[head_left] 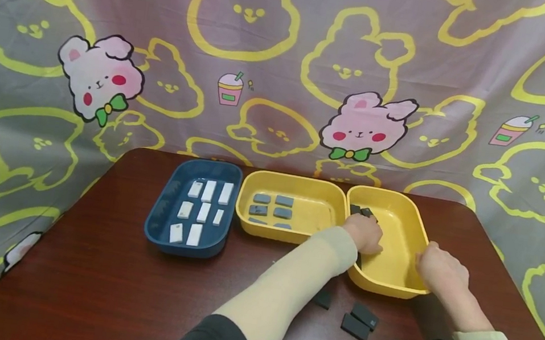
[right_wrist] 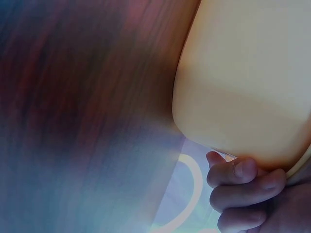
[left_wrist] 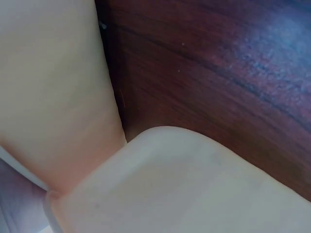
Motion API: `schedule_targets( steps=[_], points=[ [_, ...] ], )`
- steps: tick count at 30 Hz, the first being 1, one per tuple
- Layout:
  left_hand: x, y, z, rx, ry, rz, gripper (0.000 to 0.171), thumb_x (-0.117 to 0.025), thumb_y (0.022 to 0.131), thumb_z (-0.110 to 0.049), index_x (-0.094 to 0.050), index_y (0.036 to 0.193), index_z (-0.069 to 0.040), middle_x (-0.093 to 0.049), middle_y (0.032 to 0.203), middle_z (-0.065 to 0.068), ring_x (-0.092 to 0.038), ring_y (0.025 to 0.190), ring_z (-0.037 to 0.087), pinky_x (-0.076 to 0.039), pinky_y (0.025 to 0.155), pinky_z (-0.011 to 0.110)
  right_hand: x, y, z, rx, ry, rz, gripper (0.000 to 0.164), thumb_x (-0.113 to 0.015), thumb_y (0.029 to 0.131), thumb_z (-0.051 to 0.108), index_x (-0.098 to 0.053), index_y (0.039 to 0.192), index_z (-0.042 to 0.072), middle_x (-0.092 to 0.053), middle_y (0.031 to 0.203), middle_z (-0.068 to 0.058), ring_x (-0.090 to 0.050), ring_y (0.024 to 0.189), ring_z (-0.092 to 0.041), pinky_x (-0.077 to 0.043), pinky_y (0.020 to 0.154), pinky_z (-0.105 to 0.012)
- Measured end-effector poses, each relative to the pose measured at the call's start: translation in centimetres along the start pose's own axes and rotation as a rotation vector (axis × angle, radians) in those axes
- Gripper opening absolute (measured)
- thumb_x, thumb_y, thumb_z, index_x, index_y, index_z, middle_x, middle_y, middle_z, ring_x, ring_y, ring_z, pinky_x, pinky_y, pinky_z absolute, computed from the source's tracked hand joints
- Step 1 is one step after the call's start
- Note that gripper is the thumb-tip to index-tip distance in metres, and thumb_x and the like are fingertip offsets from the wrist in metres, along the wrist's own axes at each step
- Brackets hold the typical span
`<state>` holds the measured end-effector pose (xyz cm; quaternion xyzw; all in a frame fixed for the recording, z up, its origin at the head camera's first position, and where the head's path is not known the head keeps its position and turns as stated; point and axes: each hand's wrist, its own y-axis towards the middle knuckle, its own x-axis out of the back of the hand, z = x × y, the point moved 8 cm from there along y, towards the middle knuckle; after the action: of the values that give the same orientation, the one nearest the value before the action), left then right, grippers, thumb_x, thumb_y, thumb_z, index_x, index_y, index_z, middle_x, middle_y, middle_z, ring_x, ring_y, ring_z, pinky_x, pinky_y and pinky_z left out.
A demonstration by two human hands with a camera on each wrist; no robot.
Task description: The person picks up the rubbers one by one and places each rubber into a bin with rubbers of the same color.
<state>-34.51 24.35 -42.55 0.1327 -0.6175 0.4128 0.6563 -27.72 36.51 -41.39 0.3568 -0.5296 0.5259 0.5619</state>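
My left hand reaches over the left wall of the right-hand yellow basin, close to several black blocks lying along that side. Its fingertips are hidden behind the hand, and I cannot tell whether they hold a block. Gripping the same basin's right rim is my right hand. In the right wrist view, its curled fingers lie against the basin's outer wall. The left wrist view has pale yellow basin walls but no hand.
Black blocks lie on the brown table before the basin, one partly behind the left forearm. A middle yellow basin holds several grey blocks. The blue basin at left has several white blocks. A patterned curtain hangs behind.
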Motion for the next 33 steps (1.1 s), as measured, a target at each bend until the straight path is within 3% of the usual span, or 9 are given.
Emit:
schedule_targets(
  steps=[8,12,18,25,30,33],
  points=[
    [0.07,0.51,0.22,0.002,0.030,-0.037,0.057,-0.036,0.099,-0.059,-0.040,0.148,-0.029,-0.034,0.150,-0.003,-0.038,0.133,0.013,-0.034,0.104,0.028,-0.01,0.22,0.09,0.000,0.007,0.001,0.040,-0.044,0.100,0.019,-0.039,0.109,-0.020,-0.046,0.066,-0.014,-0.049,0.059,-0.031,-0.041,0.055,-0.042],
    [0.14,0.54,0.24,0.060,0.059,-0.064,0.060,-0.035,0.097,-0.062,-0.034,0.149,-0.033,-0.034,0.148,-0.004,-0.035,0.134,0.017,-0.028,0.109,0.033,-0.06,0.12,-0.12,-0.001,0.007,0.006,0.041,-0.043,0.100,0.019,-0.039,0.109,-0.021,-0.046,0.067,-0.014,-0.049,0.061,-0.032,-0.042,0.056,-0.044],
    [-0.08,0.68,0.48,0.157,0.102,-0.010,0.063,-0.029,0.094,-0.069,-0.020,0.152,-0.046,-0.027,0.156,-0.004,-0.021,0.143,0.021,-0.014,0.114,0.043,0.01,0.15,-0.18,-0.008,0.005,0.000,0.040,-0.043,0.099,0.019,-0.039,0.108,-0.020,-0.046,0.067,-0.015,-0.050,0.062,-0.033,-0.042,0.056,-0.045],
    [0.28,0.36,0.40,0.137,0.072,-0.017,0.065,-0.032,0.093,-0.071,-0.019,0.151,-0.047,-0.034,0.151,-0.006,-0.023,0.141,0.018,-0.014,0.113,0.043,0.09,0.12,-0.21,-0.007,0.009,-0.007,0.039,-0.043,0.100,0.019,-0.040,0.107,-0.020,-0.045,0.066,-0.013,-0.049,0.060,-0.031,-0.041,0.054,-0.043],
    [0.13,0.25,0.50,0.150,0.097,0.010,0.070,-0.028,0.092,-0.073,-0.004,0.152,-0.048,-0.023,0.156,-0.009,-0.018,0.143,0.015,-0.012,0.115,0.043,0.00,0.14,-0.20,-0.008,0.001,-0.005,0.040,-0.043,0.100,0.019,-0.039,0.109,-0.020,-0.047,0.067,-0.015,-0.050,0.061,-0.032,-0.042,0.055,-0.045],
    [-0.11,0.37,0.66,0.169,0.105,0.028,0.069,-0.026,0.091,-0.074,-0.002,0.152,-0.049,-0.018,0.158,-0.010,-0.016,0.143,0.014,-0.010,0.115,0.043,-0.16,0.14,-0.08,-0.007,-0.001,0.000,0.040,-0.043,0.100,0.018,-0.039,0.109,-0.020,-0.048,0.067,-0.015,-0.050,0.060,-0.031,-0.042,0.055,-0.045]
  ],
)
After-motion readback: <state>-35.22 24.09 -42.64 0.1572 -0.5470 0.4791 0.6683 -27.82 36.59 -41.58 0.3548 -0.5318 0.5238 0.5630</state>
